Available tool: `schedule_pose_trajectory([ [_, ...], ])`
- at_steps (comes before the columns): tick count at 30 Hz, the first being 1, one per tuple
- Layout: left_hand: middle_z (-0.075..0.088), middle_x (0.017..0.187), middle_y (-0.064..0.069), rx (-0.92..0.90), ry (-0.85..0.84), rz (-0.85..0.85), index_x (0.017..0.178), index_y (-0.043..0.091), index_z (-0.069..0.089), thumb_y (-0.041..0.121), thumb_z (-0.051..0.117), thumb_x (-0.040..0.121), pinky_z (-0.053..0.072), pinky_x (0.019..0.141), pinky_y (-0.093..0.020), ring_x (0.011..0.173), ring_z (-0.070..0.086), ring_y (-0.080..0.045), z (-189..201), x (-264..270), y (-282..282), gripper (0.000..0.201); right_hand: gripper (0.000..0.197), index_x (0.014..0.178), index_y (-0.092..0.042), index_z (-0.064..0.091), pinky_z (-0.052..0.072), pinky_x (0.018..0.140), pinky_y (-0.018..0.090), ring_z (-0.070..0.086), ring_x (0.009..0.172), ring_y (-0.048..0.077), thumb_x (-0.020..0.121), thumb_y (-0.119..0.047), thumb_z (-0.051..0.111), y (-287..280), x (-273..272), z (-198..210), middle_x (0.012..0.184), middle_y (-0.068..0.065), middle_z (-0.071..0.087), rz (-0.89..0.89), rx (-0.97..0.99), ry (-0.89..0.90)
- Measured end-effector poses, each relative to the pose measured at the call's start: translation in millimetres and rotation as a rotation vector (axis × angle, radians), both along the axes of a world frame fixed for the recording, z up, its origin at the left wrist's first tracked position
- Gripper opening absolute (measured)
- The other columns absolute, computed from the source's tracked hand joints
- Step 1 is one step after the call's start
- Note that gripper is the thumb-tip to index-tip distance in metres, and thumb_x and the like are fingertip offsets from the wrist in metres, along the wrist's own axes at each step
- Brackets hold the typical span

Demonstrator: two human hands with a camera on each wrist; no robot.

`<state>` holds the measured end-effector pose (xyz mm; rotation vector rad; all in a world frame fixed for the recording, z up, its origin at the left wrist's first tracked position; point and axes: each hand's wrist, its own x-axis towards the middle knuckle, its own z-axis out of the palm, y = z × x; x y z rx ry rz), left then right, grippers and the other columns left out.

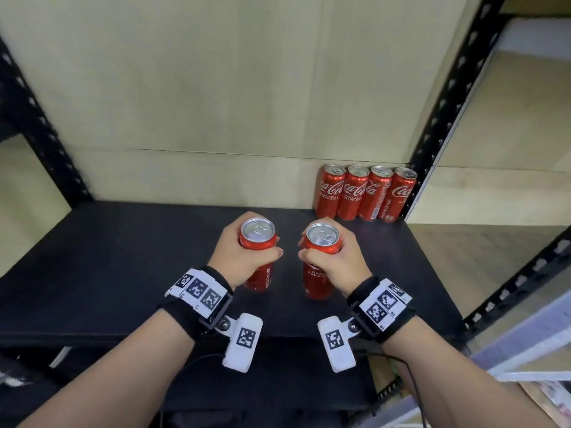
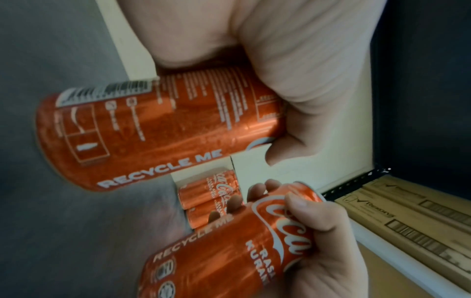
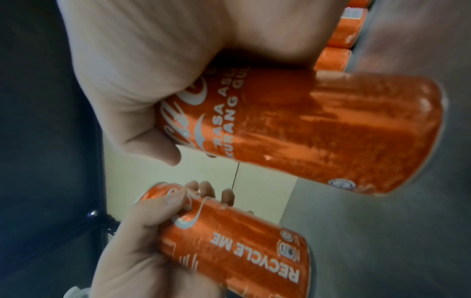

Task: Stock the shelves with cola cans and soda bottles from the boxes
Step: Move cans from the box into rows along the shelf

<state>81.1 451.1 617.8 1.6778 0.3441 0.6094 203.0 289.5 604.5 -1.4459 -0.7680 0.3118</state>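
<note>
My left hand (image 1: 244, 257) grips a red cola can (image 1: 258, 242) round its upper half and holds it upright over the middle of the black shelf (image 1: 123, 257). My right hand (image 1: 336, 261) grips a second red can (image 1: 321, 242) the same way, a little to the right. The two cans stand side by side without touching. Whether their bases touch the shelf I cannot tell. In the left wrist view my left hand (image 2: 293, 70) wraps its can (image 2: 158, 131); in the right wrist view my right hand (image 3: 153, 70) wraps its can (image 3: 318, 129). Several red cans (image 1: 366, 193) stand in a row at the shelf's back right corner.
A beige back panel (image 1: 216, 103) closes the shelf behind. Black perforated uprights stand at the left (image 1: 40, 125) and right (image 1: 445, 103). Beyond the right upright is another shelf bay (image 1: 509, 149). Cardboard boxes (image 2: 407, 211) lie to the right, and a box edge (image 1: 525, 344) shows at the lower right.
</note>
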Motion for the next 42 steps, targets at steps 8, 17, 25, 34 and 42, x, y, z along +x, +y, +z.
schedule_pose_trajectory([
  [8, 0.073, 0.088, -0.01, -0.013, 0.035, -0.064, 0.094, 0.006, 0.062, 0.007, 0.083, 0.061, 0.057, 0.087, -0.042, 0.086, 0.071, -0.023, -24.6, 11.2, -18.8, 0.039, 0.032, 0.095, -0.003, 0.063, 0.056, 0.085, 0.042, 0.068, 0.085, 0.023, 0.068, 0.002, 0.077, -8.7, 6.3, -27.8, 0.088, 0.014, 0.07, -0.008, 0.045, -0.006],
  [17, 0.073, 0.106, -0.003, 0.112, 0.106, -0.166, 0.107, 0.017, 0.064, 0.02, 0.094, 0.063, 0.056, 0.087, -0.032, 0.099, 0.071, -0.017, -9.9, -1.6, -5.3, 0.054, 0.062, 0.12, -0.024, 0.061, 0.056, 0.096, 0.04, 0.07, 0.103, 0.019, 0.066, -0.019, 0.09, -23.4, 5.8, -15.7, 0.111, 0.006, 0.071, 0.012, -0.122, -0.002],
  [25, 0.055, 0.121, 0.019, 0.947, 0.49, -0.363, 0.127, 0.038, 0.056, 0.049, 0.092, 0.06, 0.051, 0.091, -0.03, 0.108, 0.056, -0.002, 80.2, 4.9, 10.8, 0.077, 0.082, 0.137, -0.033, 0.053, 0.053, 0.096, 0.025, 0.062, 0.107, -0.001, 0.065, -0.037, 0.092, -38.6, 17.9, 65.4, 0.122, -0.016, 0.063, 0.158, -0.712, -0.569],
  [34, 0.062, 0.119, 0.011, 1.08, 0.617, -0.432, 0.122, 0.029, 0.06, 0.033, 0.095, 0.062, 0.056, 0.089, -0.031, 0.105, 0.063, -0.008, 64.8, 11.9, 14.3, 0.07, 0.07, 0.133, -0.03, 0.056, 0.055, 0.095, 0.037, 0.062, 0.113, 0.012, 0.072, -0.034, 0.09, -27.5, 23.6, 92.1, 0.127, -0.009, 0.064, 0.322, -1.053, -0.878],
  [42, 0.065, 0.107, 0.014, 0.935, 0.52, -0.448, 0.112, 0.032, 0.063, 0.031, 0.097, 0.058, 0.057, 0.086, -0.03, 0.096, 0.064, -0.002, 56.2, 26.9, 10.9, 0.064, 0.067, 0.131, -0.028, 0.058, 0.054, 0.091, 0.035, 0.064, 0.111, 0.014, 0.073, -0.037, 0.089, -22.3, 21.8, 84.4, 0.123, -0.007, 0.067, 0.299, -1.003, -0.901],
])
